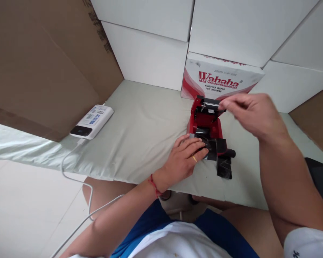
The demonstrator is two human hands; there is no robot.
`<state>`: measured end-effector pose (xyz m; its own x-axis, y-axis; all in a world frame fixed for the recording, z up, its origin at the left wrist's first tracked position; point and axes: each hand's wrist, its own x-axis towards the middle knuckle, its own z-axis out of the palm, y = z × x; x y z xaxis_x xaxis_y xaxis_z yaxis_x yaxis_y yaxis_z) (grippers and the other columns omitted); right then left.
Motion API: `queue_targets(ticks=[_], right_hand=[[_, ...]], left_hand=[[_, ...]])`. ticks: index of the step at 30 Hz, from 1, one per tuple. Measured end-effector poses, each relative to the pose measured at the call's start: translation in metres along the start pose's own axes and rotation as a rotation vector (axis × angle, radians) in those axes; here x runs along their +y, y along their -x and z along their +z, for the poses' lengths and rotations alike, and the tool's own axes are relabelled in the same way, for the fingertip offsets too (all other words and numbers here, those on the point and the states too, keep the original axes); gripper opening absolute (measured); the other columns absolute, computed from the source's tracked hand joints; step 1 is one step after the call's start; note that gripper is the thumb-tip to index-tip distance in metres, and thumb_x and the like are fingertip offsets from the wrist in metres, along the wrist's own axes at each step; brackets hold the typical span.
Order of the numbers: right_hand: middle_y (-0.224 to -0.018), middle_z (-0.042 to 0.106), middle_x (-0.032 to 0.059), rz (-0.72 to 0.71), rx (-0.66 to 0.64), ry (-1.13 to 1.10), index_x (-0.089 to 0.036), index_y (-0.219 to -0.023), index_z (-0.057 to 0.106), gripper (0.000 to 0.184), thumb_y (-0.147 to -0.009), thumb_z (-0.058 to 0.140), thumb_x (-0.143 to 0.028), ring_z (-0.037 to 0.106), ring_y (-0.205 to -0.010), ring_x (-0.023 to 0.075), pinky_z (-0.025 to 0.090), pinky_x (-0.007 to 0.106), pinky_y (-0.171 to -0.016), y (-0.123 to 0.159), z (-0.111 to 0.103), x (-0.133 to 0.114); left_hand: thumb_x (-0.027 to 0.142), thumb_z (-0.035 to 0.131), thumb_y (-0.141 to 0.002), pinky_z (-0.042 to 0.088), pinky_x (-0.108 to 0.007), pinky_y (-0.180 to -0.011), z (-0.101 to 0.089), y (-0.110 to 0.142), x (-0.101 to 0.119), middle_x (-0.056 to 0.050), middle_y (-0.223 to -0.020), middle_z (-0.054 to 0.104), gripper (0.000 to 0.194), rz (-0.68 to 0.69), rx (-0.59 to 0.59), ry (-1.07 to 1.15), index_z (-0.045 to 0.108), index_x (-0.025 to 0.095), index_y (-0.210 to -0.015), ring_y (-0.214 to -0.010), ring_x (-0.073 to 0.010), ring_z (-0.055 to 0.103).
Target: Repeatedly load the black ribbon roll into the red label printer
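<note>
A small red label printer (pixel 191 126) stands on the cloth-covered table with its lid (pixel 210 104) raised. Black ribbon film (pixel 212 147) spills over its front, and a loose end with a dark roll (pixel 229 153) hangs down at the right. Across the front left of the printer lies my left hand (pixel 187 156), its fingers together and bent over the body and the film. My right hand (pixel 247 111) is closed in a pinch at the right edge of the raised lid. What sits between those fingertips is partly hidden.
Behind the printer leans a Wahaha carton (pixel 218 77), against white boxes (pixel 150 53). A big brown carton (pixel 56 64) stands at left. Near it lies a white power bank (pixel 93 121) with a cable (pixel 66 173) running off the table edge. A black object (pixel 319 179) is at far right.
</note>
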<state>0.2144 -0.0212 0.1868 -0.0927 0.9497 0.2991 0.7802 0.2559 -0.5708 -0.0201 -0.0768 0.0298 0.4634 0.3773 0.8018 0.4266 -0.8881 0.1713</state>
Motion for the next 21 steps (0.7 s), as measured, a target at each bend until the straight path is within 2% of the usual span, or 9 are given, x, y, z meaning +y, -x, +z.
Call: queue_targets(ticks=[1, 3, 5, 7, 9, 11, 17, 19, 21], right_hand=[[-0.099, 0.086, 0.0062, 0.004, 0.134, -0.043, -0.023, -0.107, 0.087, 0.026, -0.101, 0.069, -0.04, 0.078, -0.092, 0.025, 0.062, 0.042, -0.091, -0.002, -0.001, 0.009], [-0.113, 0.086, 0.0094, -0.017, 0.25, -0.056, -0.021, -0.124, 0.084, 0.033, -0.099, 0.071, -0.038, 0.079, -0.099, 0.0264, 0.063, 0.047, -0.098, -0.009, 0.005, 0.027], [-0.132, 0.083, 0.0112, -0.083, 0.216, -0.007, -0.022, -0.14, 0.078, 0.046, -0.097, 0.074, -0.04, 0.078, -0.115, 0.0302, 0.061, 0.053, -0.108, -0.015, 0.017, 0.042], [-0.142, 0.08, 0.0112, -0.173, 0.15, 0.04, -0.024, -0.144, 0.075, 0.05, -0.098, 0.073, -0.045, 0.074, -0.128, 0.0335, 0.058, 0.058, -0.115, -0.018, 0.027, 0.05], [-0.138, 0.082, 0.0106, -0.246, 0.115, 0.063, -0.024, -0.138, 0.078, 0.044, -0.102, 0.07, -0.046, 0.074, -0.128, 0.0341, 0.058, 0.057, -0.114, -0.014, 0.033, 0.049], [-0.128, 0.085, 0.0102, -0.299, 0.109, 0.081, -0.023, -0.13, 0.082, 0.036, -0.106, 0.065, -0.044, 0.077, -0.118, 0.0323, 0.061, 0.054, -0.108, -0.004, 0.034, 0.044], [-0.117, 0.086, 0.0112, -0.481, 0.092, 0.062, -0.02, -0.117, 0.085, 0.027, -0.113, 0.061, -0.033, 0.078, -0.108, 0.0273, 0.062, 0.047, -0.1, 0.044, 0.042, 0.036], [-0.115, 0.086, 0.011, -0.51, 0.101, 0.026, -0.019, -0.114, 0.084, 0.024, -0.112, 0.062, -0.028, 0.077, -0.104, 0.0251, 0.063, 0.044, -0.095, 0.057, 0.05, 0.04], [-0.116, 0.086, 0.012, -0.522, 0.135, 0.004, -0.019, -0.115, 0.084, 0.023, -0.112, 0.063, -0.026, 0.077, -0.105, 0.0251, 0.064, 0.044, -0.094, 0.067, 0.059, 0.044]], left_hand=[[0.006, 0.058, -0.102, 0.047, -0.048, -0.125, -0.004, 0.002, -0.006, -0.008, -0.128, 0.084, 0.037, 0.007, -0.003, -0.015, 0.07, 0.023, -0.132, -0.132, -0.0228, 0.073], [0.011, 0.06, -0.105, 0.048, -0.047, -0.124, -0.011, 0.002, -0.014, -0.006, -0.127, 0.085, 0.032, -0.001, -0.007, -0.025, 0.072, 0.026, -0.131, -0.129, -0.0215, 0.075], [0.015, 0.063, -0.106, 0.048, -0.047, -0.124, -0.017, 0.0, -0.017, -0.006, -0.123, 0.086, 0.026, -0.01, 0.0, -0.015, 0.073, 0.026, -0.128, -0.127, -0.0213, 0.076], [0.019, 0.065, -0.106, 0.049, -0.046, -0.123, -0.02, -0.005, -0.015, -0.006, -0.118, 0.087, 0.02, -0.008, 0.017, 0.006, 0.074, 0.024, -0.123, -0.125, -0.0217, 0.077], [0.021, 0.065, -0.106, 0.051, -0.045, -0.121, -0.021, -0.01, -0.009, -0.005, -0.112, 0.088, 0.016, -0.003, 0.032, 0.028, 0.074, 0.024, -0.119, -0.122, -0.0215, 0.078], [0.021, 0.065, -0.106, 0.053, -0.045, -0.118, -0.021, -0.014, -0.002, -0.004, -0.109, 0.088, 0.015, -0.005, 0.041, 0.055, 0.074, 0.025, -0.117, -0.118, -0.0214, 0.08], [0.028, 0.068, -0.106, 0.054, -0.048, -0.119, -0.026, -0.019, 0.006, -0.007, -0.11, 0.087, 0.015, -0.05, 0.064, 0.126, 0.073, 0.022, -0.119, -0.119, -0.0248, 0.079], [0.032, 0.061, -0.11, 0.056, -0.048, -0.116, -0.027, -0.021, 0.001, -0.01, -0.118, 0.085, 0.023, -0.11, 0.099, 0.177, 0.073, 0.022, -0.126, -0.125, -0.0265, 0.076], [0.034, 0.051, -0.115, 0.057, -0.048, -0.115, -0.024, -0.025, -0.008, -0.012, -0.127, 0.083, 0.033, -0.248, 0.156, 0.277, 0.069, 0.023, -0.14, -0.13, -0.0263, 0.075]])
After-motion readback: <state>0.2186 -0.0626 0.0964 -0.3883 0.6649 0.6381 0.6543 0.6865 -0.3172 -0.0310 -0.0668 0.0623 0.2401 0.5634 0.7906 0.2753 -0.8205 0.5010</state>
